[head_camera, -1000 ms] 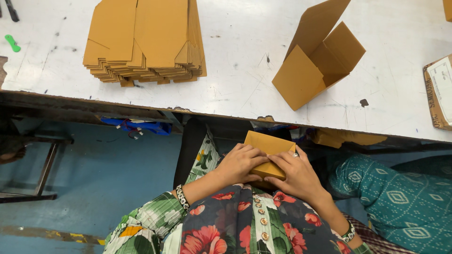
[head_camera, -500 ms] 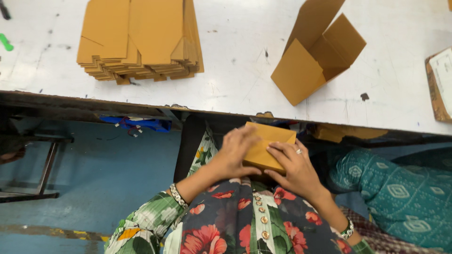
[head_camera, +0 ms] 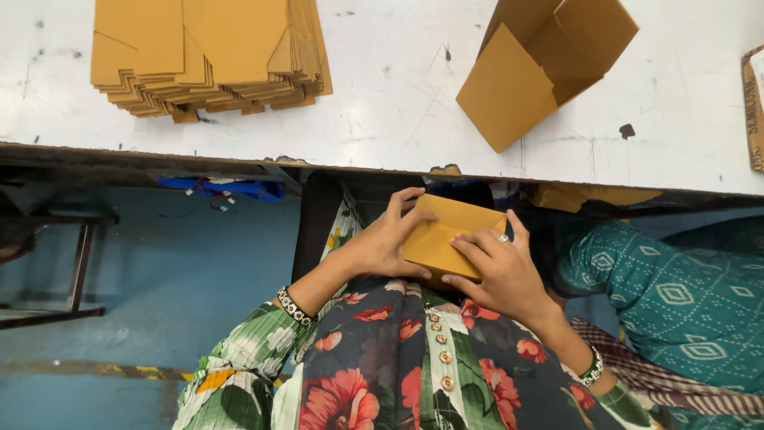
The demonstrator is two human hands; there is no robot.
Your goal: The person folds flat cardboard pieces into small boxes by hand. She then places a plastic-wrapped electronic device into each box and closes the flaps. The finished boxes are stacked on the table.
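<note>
A small brown cardboard box [head_camera: 446, 232] rests in my lap, just below the table edge. My left hand [head_camera: 380, 243] grips its left side, fingers curled over the top corner. Its right side is under my right hand [head_camera: 497, 271], whose fingers, one with a ring, press flat on the top face. Both wrists wear bracelets, and my flowered sleeves fill the bottom of the view.
On the white worktable [head_camera: 398, 103] lies a stack of flat brown box blanks [head_camera: 207, 56] at the left and a half-open cardboard box [head_camera: 541, 68] at the right. Another carton's edge [head_camera: 752, 111] shows far right. A teal-patterned garment [head_camera: 684, 295] is beside me, right.
Both hands have kept hold of the small box and lifted it a little toward the table edge. The right fingers have shifted over its top face.
</note>
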